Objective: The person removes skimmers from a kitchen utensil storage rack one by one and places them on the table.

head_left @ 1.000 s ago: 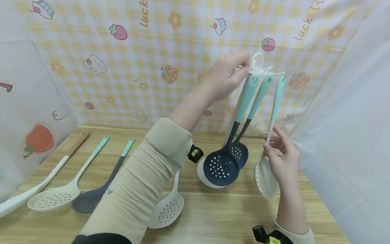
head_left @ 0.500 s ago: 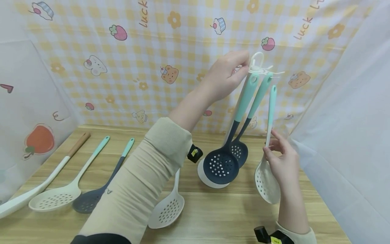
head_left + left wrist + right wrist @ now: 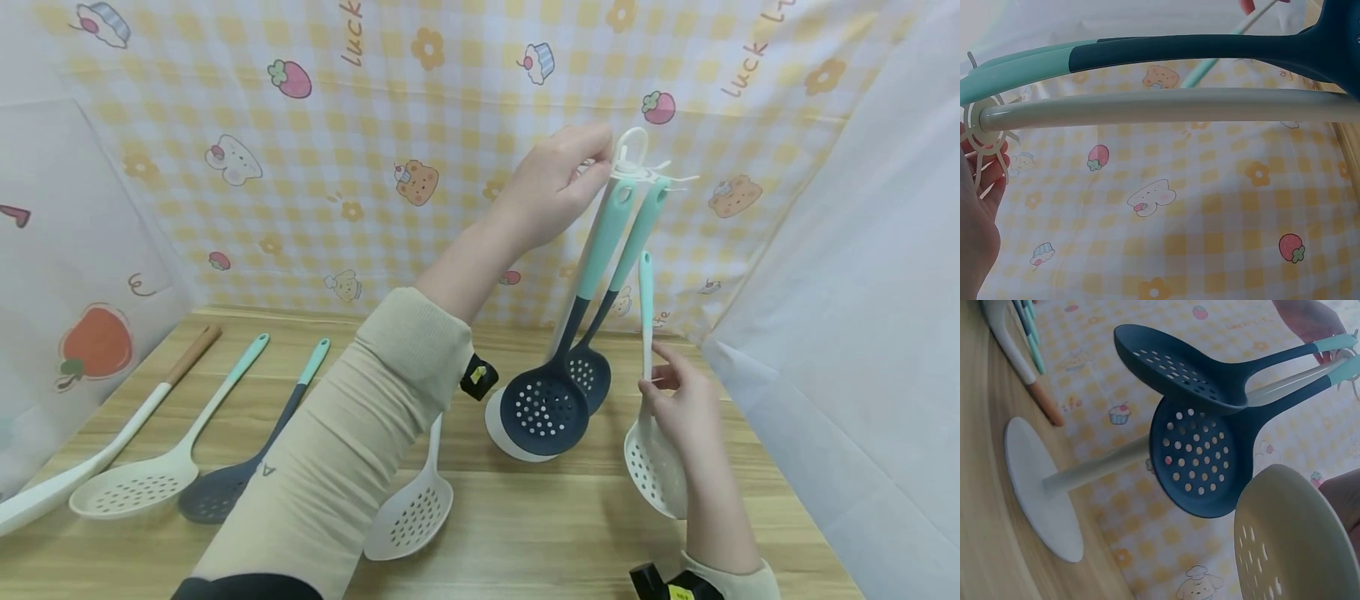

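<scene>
A white utensil stand (image 3: 1166,106) rises from a round base (image 3: 1041,494) to a ring of hooks (image 3: 637,172). My left hand (image 3: 551,187) holds that ring at its left side. Two navy skimmers hang from the hooks by mint handles, the nearer skimmer (image 3: 543,412) in front of the farther skimmer (image 3: 591,375). To their right, my right hand (image 3: 686,408) pinches a cream slotted spoon (image 3: 654,471) by the lower part of its handle. The spoon is upright, off the hooks, its mint handle end below them. Its bowl fills the lower right of the right wrist view.
On the wooden table at left lie a white utensil with a wooden handle (image 3: 187,354), a cream slotted turner (image 3: 138,485) and a navy slotted turner (image 3: 217,492). A white slotted turner (image 3: 412,517) lies partly under the left forearm. A checked cloth (image 3: 450,100) hangs behind.
The right hand has lowered the slotted spoon away from the hook where its handle end was, moving it down and slightly left. The left hand has stayed on the stand's top.
</scene>
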`<control>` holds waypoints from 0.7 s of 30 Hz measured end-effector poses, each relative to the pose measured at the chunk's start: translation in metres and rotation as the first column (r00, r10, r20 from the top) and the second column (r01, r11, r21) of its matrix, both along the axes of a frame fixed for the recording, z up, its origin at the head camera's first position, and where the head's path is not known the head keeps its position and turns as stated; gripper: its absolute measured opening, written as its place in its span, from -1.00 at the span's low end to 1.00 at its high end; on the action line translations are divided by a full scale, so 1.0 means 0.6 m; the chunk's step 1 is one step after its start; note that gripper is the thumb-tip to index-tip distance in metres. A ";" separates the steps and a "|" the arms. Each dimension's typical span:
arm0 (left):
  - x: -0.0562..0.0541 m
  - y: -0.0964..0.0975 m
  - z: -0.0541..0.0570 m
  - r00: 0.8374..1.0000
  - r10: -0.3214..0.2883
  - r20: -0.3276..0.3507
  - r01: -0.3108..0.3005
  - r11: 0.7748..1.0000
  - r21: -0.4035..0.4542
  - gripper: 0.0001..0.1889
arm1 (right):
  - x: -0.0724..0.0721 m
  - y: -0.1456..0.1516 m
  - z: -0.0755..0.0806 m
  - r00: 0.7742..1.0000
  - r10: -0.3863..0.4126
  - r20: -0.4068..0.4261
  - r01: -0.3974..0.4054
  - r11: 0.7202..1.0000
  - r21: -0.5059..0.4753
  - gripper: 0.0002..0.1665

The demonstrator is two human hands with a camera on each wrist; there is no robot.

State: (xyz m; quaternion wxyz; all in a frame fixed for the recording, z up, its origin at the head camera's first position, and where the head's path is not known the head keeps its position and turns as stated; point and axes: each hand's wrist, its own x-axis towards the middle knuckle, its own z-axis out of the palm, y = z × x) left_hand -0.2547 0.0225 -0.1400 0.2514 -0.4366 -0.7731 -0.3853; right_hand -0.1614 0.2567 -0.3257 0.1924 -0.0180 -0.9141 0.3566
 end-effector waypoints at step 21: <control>0.000 0.000 0.000 1.000 0.001 0.011 -0.001 1.000 0.007 -0.82 | -0.029 0.011 -0.047 0.968 0.054 0.244 -0.041 0.998 -0.057 -0.30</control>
